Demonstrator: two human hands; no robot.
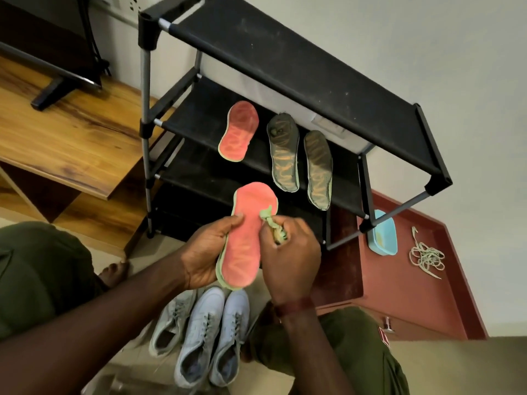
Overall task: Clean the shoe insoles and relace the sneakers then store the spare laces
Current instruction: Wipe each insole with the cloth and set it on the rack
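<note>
Gripping pink insole (244,240) by left edge: left hand (205,252); right hand (288,252) clutches cloth (266,216) on right edge

Left hand (206,252) holding pink insole (247,235), right hand (289,252) gripping cloth (269,220)

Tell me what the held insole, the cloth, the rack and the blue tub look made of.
The held insole looks like foam: matte pink fabric top, pale green edge. The cloth is soft fabric, crumpled in the right hand. The rack has matte black fabric shelves, dusty, on grey metal-looking tubes with black plastic-looking joints. The blue tub is smooth, likely plastic.
</note>
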